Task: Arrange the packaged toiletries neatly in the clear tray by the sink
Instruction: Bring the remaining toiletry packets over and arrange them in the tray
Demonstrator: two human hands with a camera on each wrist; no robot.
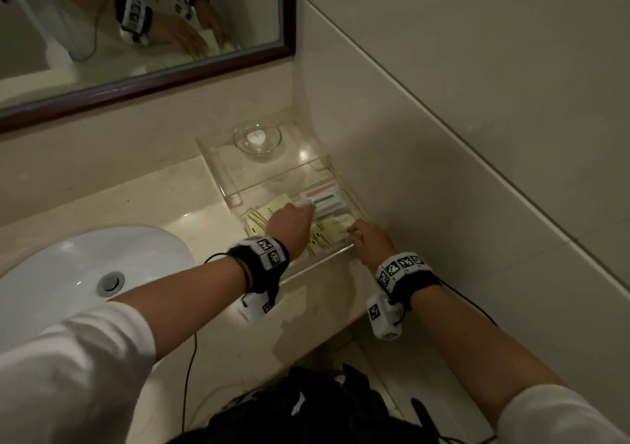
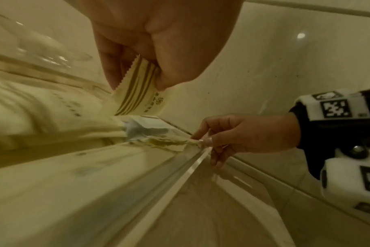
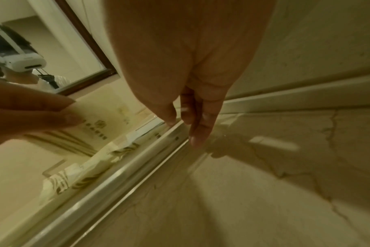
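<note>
The clear tray (image 1: 320, 261) stands on the counter right of the sink, against the wall. Several pale yellow packets (image 1: 332, 227) lie in it, with white striped boxes (image 1: 324, 199) behind them. My left hand (image 1: 308, 206) reaches into the tray's middle; in the left wrist view it (image 2: 137, 75) pinches a yellow striped packet (image 2: 137, 97) by its serrated end, lifted and upright over the others. My right hand (image 1: 353, 230) is at the tray's front right corner. There thumb and forefinger (image 2: 199, 139) pinch the corner of a flat yellow packet (image 2: 169, 142), the other fingers hanging outside the rim (image 3: 137, 160).
A glass dish (image 1: 257, 138) with a white soap sits on the tray's raised clear shelf behind. The white sink (image 1: 85, 273) lies left, a framed mirror (image 1: 136, 34) above, and the tiled wall (image 1: 443, 136) close on the right. The counter's front edge (image 1: 306, 351) is near my wrists.
</note>
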